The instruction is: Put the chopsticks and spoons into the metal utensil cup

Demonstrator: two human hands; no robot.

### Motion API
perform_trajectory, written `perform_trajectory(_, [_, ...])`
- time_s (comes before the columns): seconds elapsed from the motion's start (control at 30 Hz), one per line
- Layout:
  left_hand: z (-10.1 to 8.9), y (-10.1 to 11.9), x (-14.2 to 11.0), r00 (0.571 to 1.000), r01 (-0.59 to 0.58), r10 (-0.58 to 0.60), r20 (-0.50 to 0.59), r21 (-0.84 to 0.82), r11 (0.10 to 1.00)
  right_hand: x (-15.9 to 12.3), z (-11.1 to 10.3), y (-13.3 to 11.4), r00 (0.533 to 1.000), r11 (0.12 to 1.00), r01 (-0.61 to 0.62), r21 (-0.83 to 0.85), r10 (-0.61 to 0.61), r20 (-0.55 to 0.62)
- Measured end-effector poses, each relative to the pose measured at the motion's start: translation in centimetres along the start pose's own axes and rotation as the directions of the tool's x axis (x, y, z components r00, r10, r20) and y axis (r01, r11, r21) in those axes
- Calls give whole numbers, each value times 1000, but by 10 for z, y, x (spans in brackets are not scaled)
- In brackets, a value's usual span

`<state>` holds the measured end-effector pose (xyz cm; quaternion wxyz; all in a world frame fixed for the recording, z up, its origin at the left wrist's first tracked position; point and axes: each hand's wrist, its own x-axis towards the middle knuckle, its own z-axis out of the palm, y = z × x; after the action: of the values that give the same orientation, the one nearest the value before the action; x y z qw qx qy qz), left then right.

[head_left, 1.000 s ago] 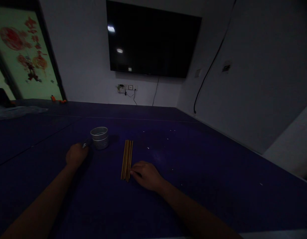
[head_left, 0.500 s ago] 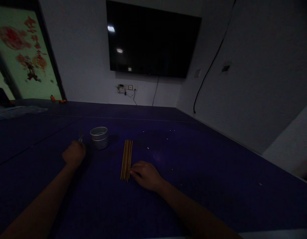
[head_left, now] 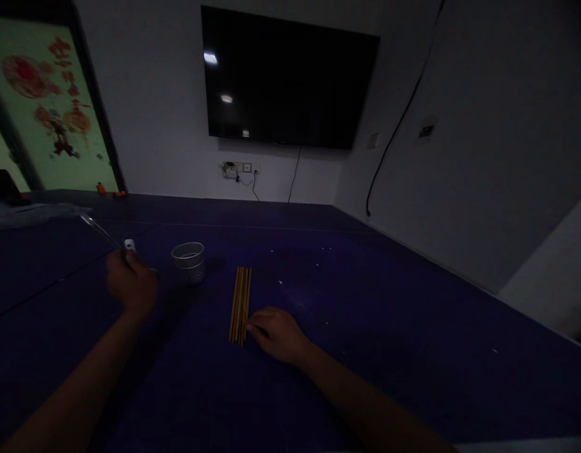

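Note:
My left hand [head_left: 132, 283] is closed round shiny metal cutlery [head_left: 100, 229], raised above the table left of the cup. A long thin piece points up and left from the fist, and a pale rounded end shows beside it; whether these are spoons or forks I cannot tell. To the right stands a metal cup [head_left: 188, 263], upright, with small perforations low on its side. A row of wooden chopsticks [head_left: 240, 302] lies side by side on the table. My right hand [head_left: 277, 333] rests at their lower right edge, thumb and forefinger pinched against the outermost stick.
The dark blue tabletop [head_left: 389, 314] has small white scraps [head_left: 280, 282] scattered right of the chopsticks. Clear plastic sheeting [head_left: 36, 214] and orange objects [head_left: 102, 188] lie at the far left. A wall screen [head_left: 290, 78] and a hanging black cable [head_left: 394, 132] are beyond.
My left hand has lifted and turned, so the cutlery now points up and left instead of nearly straight away from me. My right hand and the chopsticks have stayed in place.

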<state>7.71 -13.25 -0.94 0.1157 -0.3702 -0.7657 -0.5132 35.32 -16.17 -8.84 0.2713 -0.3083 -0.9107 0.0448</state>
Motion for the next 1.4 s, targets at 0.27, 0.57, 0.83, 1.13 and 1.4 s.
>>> perform_trajectory(0.27, [0,85,-102,764,387,178,620,-662,642,-6,-7,-4,932,988,-77,134,120,-342])
perform_trajectory(0.57, [63,87,-151,365,746,173,915,-398,534,-1,-1,10,809,912,-249,325,381,-449])
perform_trajectory(0.83, [78,65,-161,328,741,220,919,-394,544,2,10,25,860,905,-323,277,403,-315])
perform_trajectory(1.13, [79,60,-165,396,624,321,860,-509,593,1,11,30,889,931,-336,145,364,-277])
perform_trajectory(1.4, [80,57,-166,499,386,401,768,-611,691,1,13,29,888,928,-335,163,369,-274])
